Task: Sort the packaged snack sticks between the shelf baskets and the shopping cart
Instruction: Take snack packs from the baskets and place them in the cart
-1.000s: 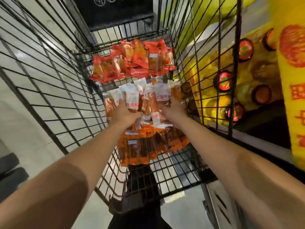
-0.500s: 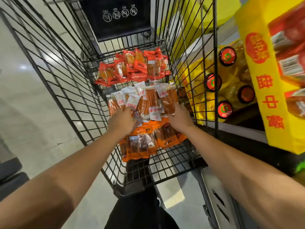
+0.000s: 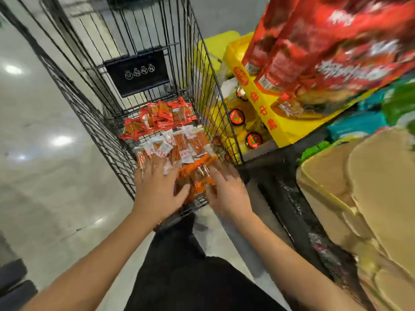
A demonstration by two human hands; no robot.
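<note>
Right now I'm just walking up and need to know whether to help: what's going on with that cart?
A person is sorting packaged snack sticks in a black wire shopping cart. Both hands are down in the near end: the left hand rests on the white-labelled packs, and the right hand is at the orange packs. Motion blur hides whether either hand grips anything. A pile of red packs lies at the far end. Shelves of goods stand to the right.

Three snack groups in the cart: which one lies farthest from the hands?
The red-wrapped packets at the cart's far end. The white-labelled sticks lie in the middle, and the orange packs sit between both hands.
</note>
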